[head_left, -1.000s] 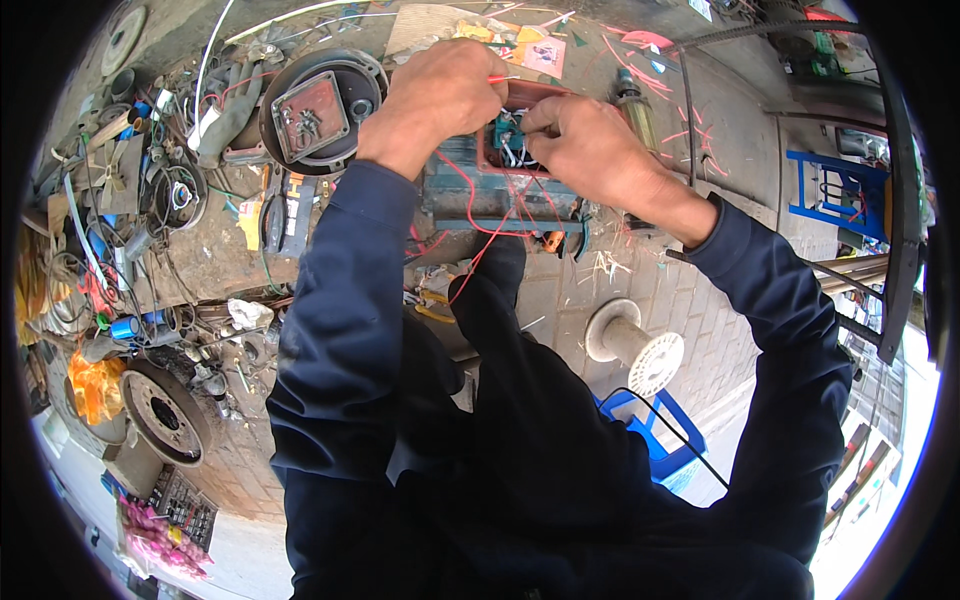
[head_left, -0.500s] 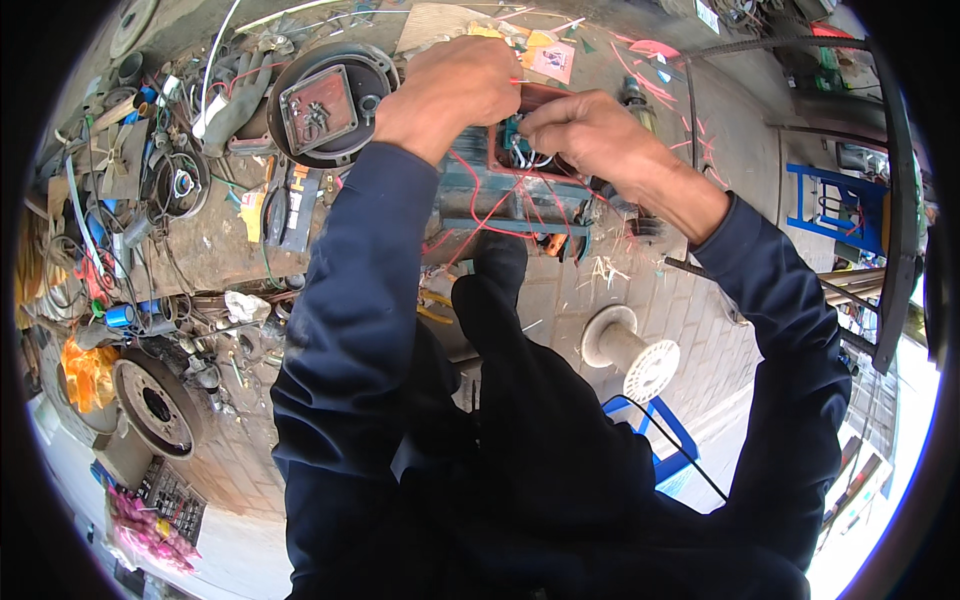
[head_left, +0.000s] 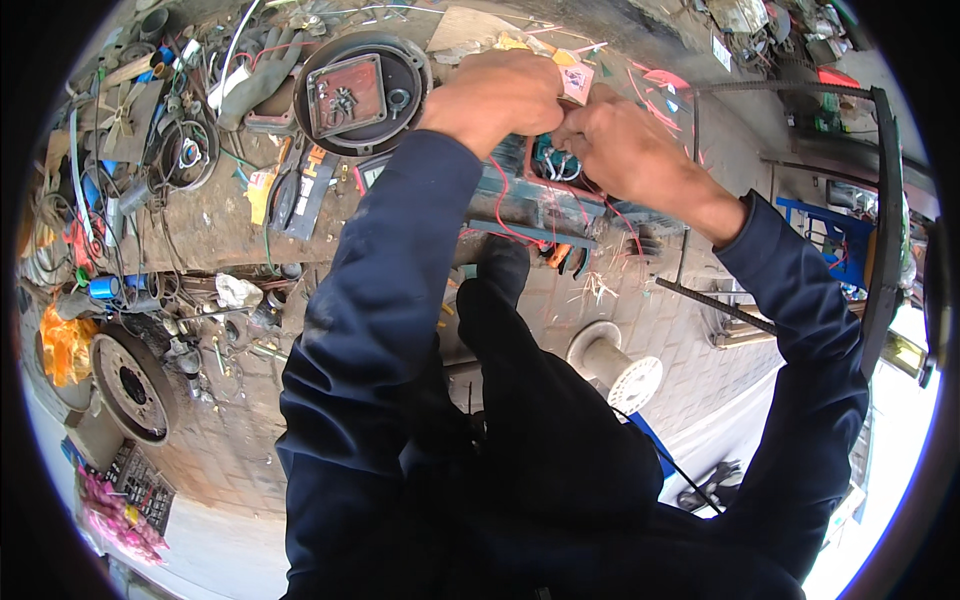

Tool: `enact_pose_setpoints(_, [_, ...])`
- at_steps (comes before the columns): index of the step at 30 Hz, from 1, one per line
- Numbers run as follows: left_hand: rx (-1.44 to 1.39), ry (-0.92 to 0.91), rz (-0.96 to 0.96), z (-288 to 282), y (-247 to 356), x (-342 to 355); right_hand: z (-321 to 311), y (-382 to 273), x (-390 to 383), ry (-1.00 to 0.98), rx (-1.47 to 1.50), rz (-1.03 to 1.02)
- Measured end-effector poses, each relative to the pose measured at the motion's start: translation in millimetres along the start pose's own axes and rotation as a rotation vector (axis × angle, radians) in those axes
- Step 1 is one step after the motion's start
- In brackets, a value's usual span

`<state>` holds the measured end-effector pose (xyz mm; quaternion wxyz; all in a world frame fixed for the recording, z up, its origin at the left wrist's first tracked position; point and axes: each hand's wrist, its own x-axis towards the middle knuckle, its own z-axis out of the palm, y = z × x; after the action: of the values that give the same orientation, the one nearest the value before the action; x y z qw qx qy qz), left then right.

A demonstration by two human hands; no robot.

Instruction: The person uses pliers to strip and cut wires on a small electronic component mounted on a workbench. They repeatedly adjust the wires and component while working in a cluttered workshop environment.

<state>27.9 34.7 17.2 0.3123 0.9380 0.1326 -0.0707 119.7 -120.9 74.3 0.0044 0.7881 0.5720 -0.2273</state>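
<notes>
A green finned electric motor [head_left: 515,212] lies in front of me, its reddish-brown terminal box [head_left: 530,160] uncovered. Inside the box sits a green terminal block [head_left: 543,150] with pale wires [head_left: 567,168]; thin red wires [head_left: 503,182] trail over the motor's side. My left hand [head_left: 505,92] is closed just above the box's far edge. Beside it, my right hand [head_left: 630,148] is closed too, its fingertips meeting the left hand's over the box. Whatever the fingers pinch is hidden behind the knuckles.
Left of the motor, a round black housing [head_left: 415,62] bears a square reddish cover [head_left: 366,88] with bolts in it. Pliers [head_left: 290,185] lie nearer me. A white spool [head_left: 603,355] stands on the paving, and a dark metal frame [head_left: 885,200] rises at the right.
My right hand has left the terminal block and moved up to meet my left hand. The view has shifted, so the bench items sit farther right or lower.
</notes>
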Motion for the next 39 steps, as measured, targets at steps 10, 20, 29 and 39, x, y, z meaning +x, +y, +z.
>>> enact_pose_setpoints(10, [-0.094, -0.03, -0.04, -10, 1, -6, 8, 3, 9, 0.161, -0.118, -0.279])
enact_pose_setpoints(20, [-0.151, -0.034, -0.043, -3, -6, 2, 23, 18, 23, 0.322, 0.15, -0.175])
enact_pose_setpoints(29, [-0.124, 0.006, 0.042, 1, -3, 1, 39, 26, 23, 0.48, 0.292, -0.034])
enact_pose_setpoints(39, [-0.159, -0.021, 0.029, 3, -7, -1, 26, 56, 35, 0.253, 0.613, 0.293])
